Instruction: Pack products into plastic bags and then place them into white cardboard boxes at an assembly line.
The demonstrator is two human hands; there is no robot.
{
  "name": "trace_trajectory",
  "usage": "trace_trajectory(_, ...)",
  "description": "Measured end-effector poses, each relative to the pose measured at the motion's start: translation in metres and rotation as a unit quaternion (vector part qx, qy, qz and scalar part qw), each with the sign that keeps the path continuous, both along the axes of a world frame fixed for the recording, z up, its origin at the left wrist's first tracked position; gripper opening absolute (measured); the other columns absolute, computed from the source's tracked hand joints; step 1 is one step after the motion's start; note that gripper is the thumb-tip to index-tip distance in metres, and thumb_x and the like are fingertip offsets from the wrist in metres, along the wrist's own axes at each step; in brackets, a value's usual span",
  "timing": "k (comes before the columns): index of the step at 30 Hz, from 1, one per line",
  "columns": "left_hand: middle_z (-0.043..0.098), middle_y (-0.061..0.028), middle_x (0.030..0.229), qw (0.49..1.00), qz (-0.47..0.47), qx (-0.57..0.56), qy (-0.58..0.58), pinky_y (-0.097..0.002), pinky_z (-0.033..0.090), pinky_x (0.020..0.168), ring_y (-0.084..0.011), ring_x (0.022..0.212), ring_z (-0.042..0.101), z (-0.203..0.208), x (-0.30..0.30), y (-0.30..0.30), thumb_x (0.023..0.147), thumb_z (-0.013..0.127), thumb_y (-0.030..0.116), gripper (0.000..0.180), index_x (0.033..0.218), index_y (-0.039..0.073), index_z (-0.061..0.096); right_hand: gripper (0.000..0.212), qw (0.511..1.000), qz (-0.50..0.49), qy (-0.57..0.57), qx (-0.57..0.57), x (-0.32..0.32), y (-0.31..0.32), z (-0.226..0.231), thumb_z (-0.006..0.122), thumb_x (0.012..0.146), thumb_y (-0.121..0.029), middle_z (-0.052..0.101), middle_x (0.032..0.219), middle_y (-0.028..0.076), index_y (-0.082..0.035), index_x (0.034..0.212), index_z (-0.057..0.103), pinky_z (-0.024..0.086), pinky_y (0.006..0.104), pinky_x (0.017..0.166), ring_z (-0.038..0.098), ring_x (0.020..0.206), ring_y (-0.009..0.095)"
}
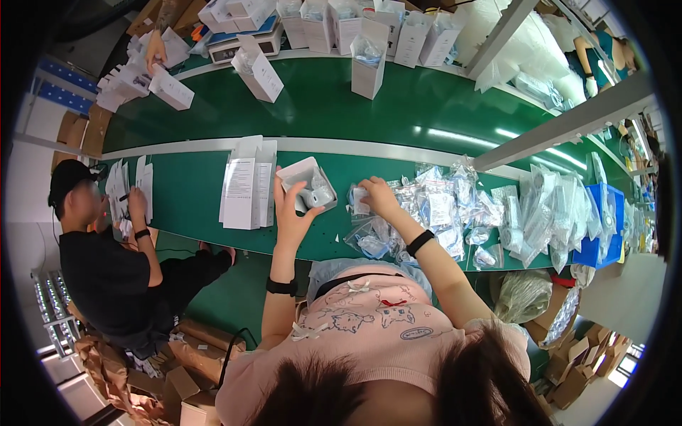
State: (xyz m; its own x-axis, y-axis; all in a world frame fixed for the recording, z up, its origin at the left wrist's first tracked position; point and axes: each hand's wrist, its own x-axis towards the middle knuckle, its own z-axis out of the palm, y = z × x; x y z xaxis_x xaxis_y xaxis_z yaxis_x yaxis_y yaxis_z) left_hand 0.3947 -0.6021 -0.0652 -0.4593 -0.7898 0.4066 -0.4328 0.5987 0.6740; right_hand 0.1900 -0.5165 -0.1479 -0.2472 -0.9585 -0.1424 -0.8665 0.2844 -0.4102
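Observation:
My left hand is wrapped round an open white box, tilted above the green table. Inside the box lie a whitish-grey rounded item and clear plastic wrapping. My right hand is at the left edge of a pile of clear bags, its fingers closed on a small clear plastic bag with something white in it. The pile's bags hold bluish-white parts. Left of my left hand, several flat-sided white boxes stand close together.
A blue bin and long clear bags stand at the right. Beyond the table's ledge, filled white boxes stand on a green surface. A co-worker works at the left. A grey metal post slants across the right.

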Motion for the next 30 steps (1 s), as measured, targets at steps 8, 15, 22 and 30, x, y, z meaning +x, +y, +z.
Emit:
trace_trajectory(8,0.042,-0.0141,0.124,0.953,0.106,0.270,0.085,-0.0260,0.041,0.078,-0.0208,0.104,0.047,0.008,-0.003,-0.004,0.063,0.069,-0.002,0.018,0.073,-0.001,0.055,0.031,0.830,-0.137,-0.384,-0.380,0.013,-0.004,0.100,0.062,0.067,0.004,0.052,0.097,0.013,-0.006,0.096,0.056,0.047,0.0275,0.066,0.056,0.079,0.022)
trace_trajectory(15,0.052,-0.0126,0.114,0.940,0.114,0.224,0.230,-0.0216,0.040,0.058,-0.0106,0.081,0.054,-0.004,-0.009,-0.007,0.065,0.065,-0.004,0.012,0.072,-0.001,0.055,0.026,0.865,0.230,-0.181,-0.407,0.034,-0.032,0.114,0.064,0.067,-0.002,0.055,0.090,0.011,-0.008,0.091,0.059,0.045,0.0341,0.076,0.056,0.082,0.025)
trace_trajectory(22,0.051,-0.0167,0.113,0.913,0.113,0.269,0.286,-0.0254,0.038,0.081,-0.0171,0.096,0.050,-0.014,0.005,-0.010,0.068,0.064,-0.005,0.013,0.076,-0.003,0.054,0.028,0.913,0.321,-0.016,-0.252,0.046,-0.031,0.111,0.068,0.063,-0.022,0.049,0.108,0.007,-0.011,0.088,0.061,0.025,0.0452,0.098,0.042,0.107,0.023)
trace_trajectory(30,0.055,-0.0138,0.099,0.912,0.207,0.236,0.262,-0.0288,0.039,0.081,-0.0185,0.089,0.052,-0.029,0.001,-0.013,0.070,0.064,-0.001,0.014,0.077,-0.004,0.053,0.068,0.888,0.157,-0.299,-0.312,0.035,-0.026,0.076,0.075,0.057,-0.022,0.040,0.122,0.012,-0.008,0.116,0.044,0.023,0.0451,0.100,0.030,0.119,0.031)
